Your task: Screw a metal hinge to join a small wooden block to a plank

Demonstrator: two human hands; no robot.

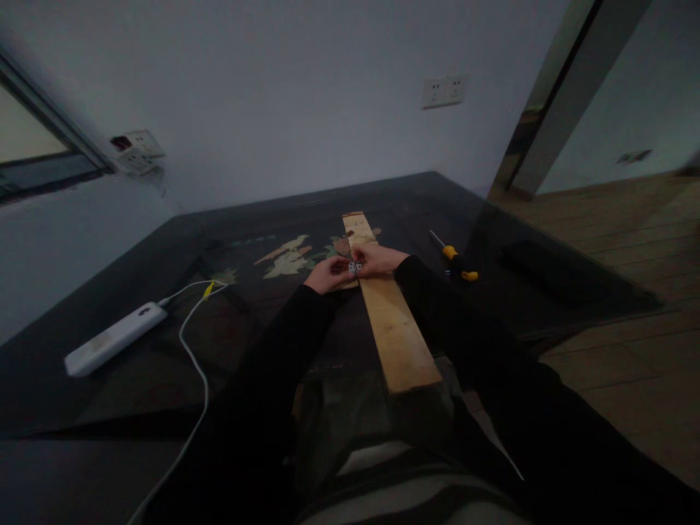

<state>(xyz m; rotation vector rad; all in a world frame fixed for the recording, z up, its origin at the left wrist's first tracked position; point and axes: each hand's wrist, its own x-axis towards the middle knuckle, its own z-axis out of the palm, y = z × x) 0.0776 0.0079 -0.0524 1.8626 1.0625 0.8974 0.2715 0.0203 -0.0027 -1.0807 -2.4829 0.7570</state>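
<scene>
A long, pale wooden plank lies lengthwise on the dark table, its near end reaching over the edge towards me. At its left edge, about midway, sits a small silvery metal hinge with dark holes. My left hand pinches the hinge from the left. From the right, my right hand rests across the plank, its fingers closed on the hinge's other side. A bit of pale wood shows beneath the left fingers; its shape is mostly hidden.
A screwdriver with a yellow and black handle lies to the right on the dark table. On the left are a white power strip and its white cable. Wall sockets are behind.
</scene>
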